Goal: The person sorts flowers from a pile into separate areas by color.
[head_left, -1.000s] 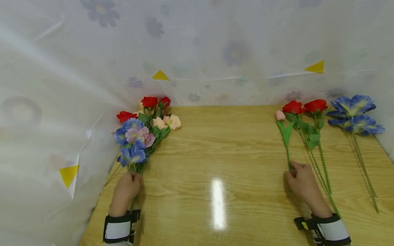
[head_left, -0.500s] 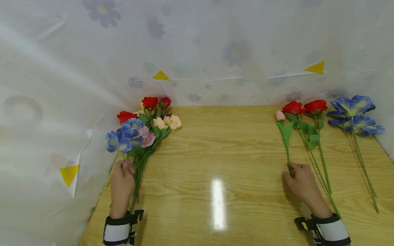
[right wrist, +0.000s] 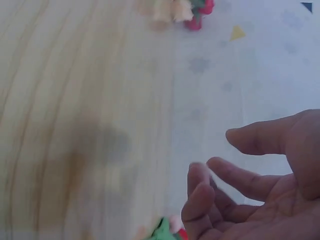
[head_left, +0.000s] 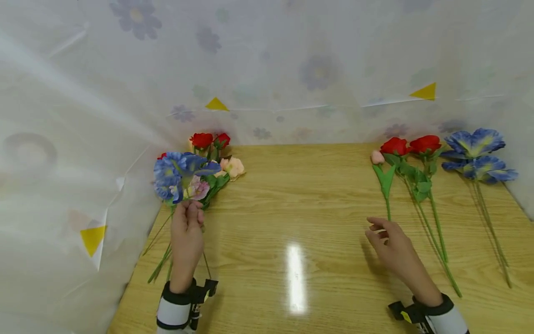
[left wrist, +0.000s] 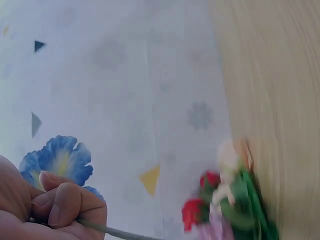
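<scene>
My left hand (head_left: pixel 187 236) pinches the thin stem of a blue iris-like flower (left wrist: pixel 65 162), raised over the bunch at the table's left. In the head view its bloom overlaps another blue bloom (head_left: pixel 165 171). Under it lie a pinkish-purple flower (head_left: pixel 198 189), red roses (head_left: pixel 202 140) and peach blooms (head_left: pixel 233 168), their stems partly hidden by the hand. My right hand (head_left: pixel 394 250) is above the table with its fingers loosely bent and nothing between them. Just beyond its fingertips lies a pink tulip (head_left: pixel 377 157) with green leaves, its lower stem hidden by the hand.
Right of the tulip lie two red roses (head_left: pixel 425 144) with long green stems. Farther right are blue flowers (head_left: pixel 486 169) on thin stems. A pale flower-printed sheet (head_left: pixel 267 69) hangs behind and left of the wooden table (head_left: pixel 300 199), with yellow triangles (head_left: pixel 217 104) on it.
My left hand has lifted a blue flower from the bunch and moved it rightward over the other flowers. The right hand has let go of the tulip stem and shifted slightly left.
</scene>
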`<control>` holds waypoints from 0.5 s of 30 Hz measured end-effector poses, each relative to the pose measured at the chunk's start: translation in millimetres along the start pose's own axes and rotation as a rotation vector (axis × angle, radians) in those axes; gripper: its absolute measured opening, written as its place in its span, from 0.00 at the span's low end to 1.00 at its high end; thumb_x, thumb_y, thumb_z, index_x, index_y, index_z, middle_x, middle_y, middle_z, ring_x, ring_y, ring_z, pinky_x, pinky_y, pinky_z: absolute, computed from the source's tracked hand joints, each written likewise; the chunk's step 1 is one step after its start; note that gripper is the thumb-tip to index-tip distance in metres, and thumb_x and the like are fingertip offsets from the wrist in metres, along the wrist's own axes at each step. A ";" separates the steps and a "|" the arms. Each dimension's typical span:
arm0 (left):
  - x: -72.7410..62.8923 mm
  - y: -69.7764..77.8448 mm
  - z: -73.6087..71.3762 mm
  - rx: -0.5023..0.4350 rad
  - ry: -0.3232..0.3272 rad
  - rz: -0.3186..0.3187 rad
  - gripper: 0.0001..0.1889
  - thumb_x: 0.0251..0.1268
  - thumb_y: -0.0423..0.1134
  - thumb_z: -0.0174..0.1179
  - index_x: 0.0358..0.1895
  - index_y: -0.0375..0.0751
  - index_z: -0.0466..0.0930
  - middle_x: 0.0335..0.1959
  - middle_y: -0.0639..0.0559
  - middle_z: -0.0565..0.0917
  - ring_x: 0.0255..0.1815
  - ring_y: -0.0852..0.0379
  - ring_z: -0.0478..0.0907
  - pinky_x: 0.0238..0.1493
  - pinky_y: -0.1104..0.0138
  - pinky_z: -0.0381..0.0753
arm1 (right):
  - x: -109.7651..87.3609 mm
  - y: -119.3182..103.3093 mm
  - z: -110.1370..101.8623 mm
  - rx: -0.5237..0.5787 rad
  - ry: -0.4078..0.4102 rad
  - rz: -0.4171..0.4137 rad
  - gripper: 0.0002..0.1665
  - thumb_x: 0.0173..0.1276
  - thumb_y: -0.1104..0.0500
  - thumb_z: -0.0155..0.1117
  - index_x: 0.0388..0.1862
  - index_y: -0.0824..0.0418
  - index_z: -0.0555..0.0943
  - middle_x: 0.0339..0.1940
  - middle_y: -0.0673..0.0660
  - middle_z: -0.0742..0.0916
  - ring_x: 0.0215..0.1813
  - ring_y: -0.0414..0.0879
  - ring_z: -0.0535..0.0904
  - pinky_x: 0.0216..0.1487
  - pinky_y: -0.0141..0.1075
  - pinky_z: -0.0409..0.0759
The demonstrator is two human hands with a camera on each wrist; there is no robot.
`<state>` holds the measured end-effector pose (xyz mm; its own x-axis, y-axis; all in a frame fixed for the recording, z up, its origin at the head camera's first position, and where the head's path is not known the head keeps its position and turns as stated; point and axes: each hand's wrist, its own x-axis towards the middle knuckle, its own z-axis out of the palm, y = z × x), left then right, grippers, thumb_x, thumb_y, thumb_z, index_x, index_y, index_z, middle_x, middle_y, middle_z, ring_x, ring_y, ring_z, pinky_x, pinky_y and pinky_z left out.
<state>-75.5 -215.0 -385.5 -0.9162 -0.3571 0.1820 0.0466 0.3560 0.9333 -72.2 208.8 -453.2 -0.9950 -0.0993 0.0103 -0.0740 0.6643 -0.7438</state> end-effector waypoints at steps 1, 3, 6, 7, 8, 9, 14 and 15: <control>-0.6 3.6 5.5 -0.050 -0.025 -0.003 0.16 0.83 0.42 0.35 0.48 0.34 0.69 0.29 0.49 0.68 0.24 0.61 0.63 0.26 0.71 0.68 | -0.4 -4.6 1.5 0.015 -0.015 0.001 0.24 0.79 0.55 0.52 0.66 0.70 0.72 0.51 0.66 0.81 0.47 0.49 0.79 0.41 0.33 0.78; -2.1 9.9 17.3 -0.124 -0.075 0.006 0.16 0.83 0.42 0.36 0.48 0.33 0.69 0.29 0.49 0.68 0.25 0.62 0.63 0.27 0.70 0.68 | -1.2 -13.5 4.9 0.049 -0.040 -0.010 0.23 0.80 0.54 0.52 0.66 0.66 0.73 0.50 0.62 0.83 0.47 0.41 0.79 0.43 0.30 0.79; -5.3 19.9 36.3 -0.204 -0.168 0.054 0.15 0.83 0.43 0.36 0.47 0.34 0.68 0.29 0.50 0.68 0.24 0.61 0.61 0.27 0.70 0.66 | -2.1 -27.2 11.9 0.115 -0.091 -0.012 0.23 0.80 0.50 0.51 0.65 0.62 0.74 0.52 0.59 0.85 0.47 0.37 0.79 0.45 0.30 0.79; -6.5 23.6 42.9 -0.236 -0.203 0.080 0.15 0.83 0.42 0.36 0.46 0.34 0.67 0.28 0.50 0.68 0.23 0.61 0.60 0.26 0.68 0.65 | -2.3 -31.5 14.9 0.142 -0.111 -0.017 0.23 0.79 0.49 0.51 0.65 0.61 0.75 0.52 0.58 0.85 0.48 0.37 0.80 0.45 0.30 0.79; -8.2 27.3 49.6 -0.261 -0.236 0.104 0.15 0.83 0.42 0.36 0.46 0.34 0.68 0.28 0.50 0.67 0.23 0.61 0.60 0.27 0.68 0.64 | -2.5 -35.5 18.2 0.171 -0.133 -0.026 0.23 0.79 0.49 0.52 0.65 0.60 0.75 0.52 0.58 0.85 0.48 0.38 0.80 0.46 0.31 0.80; -10.3 31.0 56.0 -0.295 -0.272 0.122 0.14 0.83 0.42 0.36 0.46 0.34 0.68 0.27 0.50 0.67 0.22 0.60 0.59 0.27 0.68 0.63 | -2.7 -39.8 21.5 0.209 -0.164 -0.034 0.23 0.79 0.49 0.51 0.65 0.59 0.75 0.52 0.59 0.85 0.49 0.41 0.81 0.46 0.32 0.81; -23.5 44.7 83.3 -0.500 -0.484 0.137 0.12 0.84 0.41 0.35 0.47 0.38 0.66 0.26 0.53 0.66 0.25 0.58 0.60 0.31 0.64 0.60 | -2.7 -58.7 38.6 0.424 -0.357 -0.080 0.22 0.80 0.50 0.50 0.66 0.60 0.73 0.53 0.64 0.84 0.49 0.47 0.84 0.48 0.39 0.84; -26.3 46.4 87.0 -0.546 -0.523 0.125 0.12 0.84 0.41 0.34 0.47 0.40 0.66 0.26 0.53 0.66 0.25 0.58 0.60 0.32 0.64 0.60 | -2.7 -62.4 41.7 0.462 -0.398 -0.090 0.23 0.81 0.50 0.49 0.66 0.60 0.73 0.54 0.66 0.83 0.50 0.48 0.84 0.49 0.40 0.84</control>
<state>-83.9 -114.0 -373.9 -0.9540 0.1615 0.2528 0.2277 -0.1586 0.9607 -62.1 136.7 -434.6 -0.8781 -0.4684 -0.0974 -0.0315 0.2598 -0.9651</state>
